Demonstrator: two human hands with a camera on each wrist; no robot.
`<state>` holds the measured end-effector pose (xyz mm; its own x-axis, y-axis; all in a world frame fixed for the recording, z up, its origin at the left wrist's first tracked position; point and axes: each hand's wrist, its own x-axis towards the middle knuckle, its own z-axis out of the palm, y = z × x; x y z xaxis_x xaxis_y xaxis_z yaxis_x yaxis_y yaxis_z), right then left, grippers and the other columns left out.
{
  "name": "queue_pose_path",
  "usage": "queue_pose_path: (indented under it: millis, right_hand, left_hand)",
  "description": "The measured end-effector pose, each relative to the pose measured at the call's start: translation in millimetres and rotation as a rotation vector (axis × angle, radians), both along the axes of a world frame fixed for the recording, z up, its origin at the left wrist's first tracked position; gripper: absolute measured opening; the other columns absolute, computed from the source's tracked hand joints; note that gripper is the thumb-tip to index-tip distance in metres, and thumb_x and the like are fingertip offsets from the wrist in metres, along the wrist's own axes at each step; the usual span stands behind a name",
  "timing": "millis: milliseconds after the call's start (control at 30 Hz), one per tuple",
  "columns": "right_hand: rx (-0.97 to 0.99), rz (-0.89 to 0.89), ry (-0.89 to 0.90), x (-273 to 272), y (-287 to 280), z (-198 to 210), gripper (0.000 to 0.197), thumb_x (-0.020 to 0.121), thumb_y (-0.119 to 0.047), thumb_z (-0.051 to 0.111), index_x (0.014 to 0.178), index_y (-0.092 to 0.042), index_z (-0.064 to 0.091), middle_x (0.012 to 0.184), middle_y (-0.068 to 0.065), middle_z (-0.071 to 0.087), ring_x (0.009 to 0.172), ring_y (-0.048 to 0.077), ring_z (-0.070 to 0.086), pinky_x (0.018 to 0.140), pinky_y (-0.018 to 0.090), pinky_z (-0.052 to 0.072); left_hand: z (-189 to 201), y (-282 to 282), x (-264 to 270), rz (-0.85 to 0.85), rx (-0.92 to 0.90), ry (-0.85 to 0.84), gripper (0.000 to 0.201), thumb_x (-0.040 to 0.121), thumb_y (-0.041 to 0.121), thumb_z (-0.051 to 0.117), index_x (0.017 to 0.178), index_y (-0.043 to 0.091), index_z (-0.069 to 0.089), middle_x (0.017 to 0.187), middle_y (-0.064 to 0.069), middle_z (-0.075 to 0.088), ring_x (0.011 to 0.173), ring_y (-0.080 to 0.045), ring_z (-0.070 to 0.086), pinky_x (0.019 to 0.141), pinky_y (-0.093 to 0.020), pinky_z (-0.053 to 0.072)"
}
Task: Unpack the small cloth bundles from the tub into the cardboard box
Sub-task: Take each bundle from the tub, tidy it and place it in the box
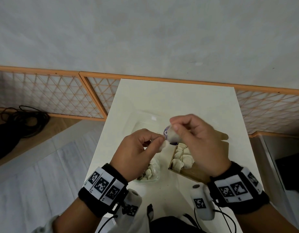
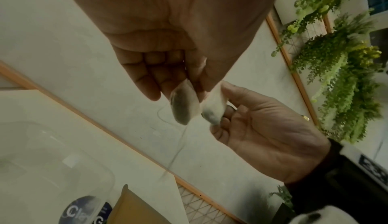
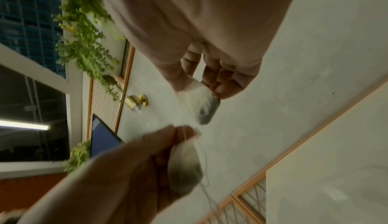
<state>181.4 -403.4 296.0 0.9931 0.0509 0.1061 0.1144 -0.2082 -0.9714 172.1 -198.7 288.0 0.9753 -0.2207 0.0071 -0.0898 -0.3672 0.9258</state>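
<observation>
Both hands are raised over the white table [image 1: 170,98]. My left hand [image 1: 160,140] pinches a small white cloth bundle [image 1: 164,145] between thumb and fingers. My right hand [image 1: 173,126] pinches a second bundle [image 1: 172,136] right beside it. In the left wrist view the two bundles [image 2: 182,106] [image 2: 214,109] nearly touch, and a thin thread [image 2: 178,148] hangs below them. The clear tub [image 1: 148,179] holds several bundles under my left hand. To its right, the cardboard box [image 1: 192,174] holds several more [image 1: 182,155] under my right hand.
A clear lid [image 2: 42,161] with a blue label [image 2: 84,211] lies on the table beyond the tub. Orange lattice panels [image 1: 52,95] stand behind the table. Black cables [image 1: 19,123] lie on the floor at the left, and a dark object [image 1: 291,170] sits at the right.
</observation>
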Motion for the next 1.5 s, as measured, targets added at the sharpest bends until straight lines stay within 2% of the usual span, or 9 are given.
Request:
queue_pose_path:
  millis: [233,333,467,567,667,867,1000,1267,1500]
  right_hand:
    - [0.126,-0.228,-0.048,20,-33,31,0.006,0.104,-0.010,0.062,0.106,-0.009,0.067,0.098,0.004,0.080,0.073,-0.002,0.068,0.061,0.011,0.049]
    - [0.141,-0.203,0.006,20,-38,34,0.008,0.105,-0.006,0.058,0.110,-0.011,0.061,0.092,0.010,0.079,0.056,0.001,0.062,0.052,0.015,0.047]
    - [-0.017,-0.131,0.037,12,-26,16,0.016,0.105,-0.005,0.057,0.099,-0.018,0.064,0.094,0.006,0.077,0.060,0.021,0.069,0.054,0.028,0.050]
    - [-0.044,-0.046,0.061,2,-9,6,0.028,0.105,0.002,0.053,0.097,-0.017,0.071,0.098,0.002,0.078,0.082,0.017,0.078,0.064,0.028,0.060]
    - [-0.037,0.047,0.058,-4,2,5,0.028,0.104,0.003,0.053,0.107,-0.014,0.076,0.103,-0.002,0.080,0.096,0.012,0.078,0.077,0.025,0.061]
    - [-0.095,0.166,0.047,-10,6,11,0.034,0.101,0.010,0.053,0.121,-0.009,0.074,0.081,-0.030,0.073,0.076,-0.008,0.068,0.070,0.007,0.048]
    - [-0.025,0.187,0.099,-11,8,9,0.040,0.105,0.001,0.054,0.141,-0.017,0.058,0.103,-0.004,0.081,0.099,0.015,0.076,0.089,0.029,0.060]
    - [0.030,0.178,0.125,-12,16,12,0.050,0.106,-0.009,0.057,0.153,-0.019,0.044,0.087,0.007,0.079,0.088,0.019,0.075,0.080,0.025,0.061]
    - [-0.044,0.220,0.169,-10,23,11,0.064,0.107,-0.015,0.056,0.162,-0.033,0.028,0.064,0.005,0.067,0.052,0.010,0.058,0.060,0.026,0.055]
  left_hand:
    - [2,6,-2,0.045,-0.232,0.146,0.031,0.099,0.004,0.066,0.124,0.023,0.064,0.091,-0.017,0.072,0.087,-0.025,0.080,0.096,-0.059,0.056]
    - [5,5,-3,0.049,-0.288,0.172,0.039,0.097,0.003,0.069,0.129,0.022,0.058,0.088,-0.013,0.076,0.089,-0.028,0.078,0.097,-0.061,0.054]
    - [11,3,-5,0.033,-0.272,0.196,0.035,0.093,0.010,0.075,0.122,0.024,0.062,0.086,-0.010,0.078,0.090,-0.038,0.070,0.091,-0.046,0.054]
    - [13,2,-6,0.018,-0.252,0.196,0.031,0.092,0.013,0.077,0.117,0.024,0.064,0.085,-0.007,0.079,0.081,-0.027,0.068,0.080,-0.026,0.052]
    - [14,1,-6,0.008,-0.234,0.179,0.029,0.092,0.015,0.077,0.116,0.024,0.063,0.085,-0.004,0.080,0.080,-0.016,0.069,0.079,-0.022,0.051]
    - [17,2,-6,-0.008,-0.190,0.108,0.022,0.093,0.014,0.076,0.111,0.024,0.067,0.087,0.001,0.081,0.087,-0.016,0.076,0.086,-0.024,0.054]
    - [18,3,-7,-0.024,-0.169,0.068,0.009,0.092,0.014,0.077,0.100,0.017,0.077,0.089,0.000,0.081,0.088,-0.017,0.077,0.087,-0.031,0.059]
    - [9,0,-7,0.120,-0.136,0.071,0.019,0.077,0.051,0.078,0.085,0.034,0.076,0.109,0.010,0.070,0.110,-0.010,0.068,0.097,-0.041,0.054]
    - [-1,6,-3,0.102,-0.345,0.115,0.013,0.096,0.014,0.073,0.091,0.003,0.068,0.083,-0.021,0.074,0.082,-0.042,0.072,0.085,-0.052,0.060]
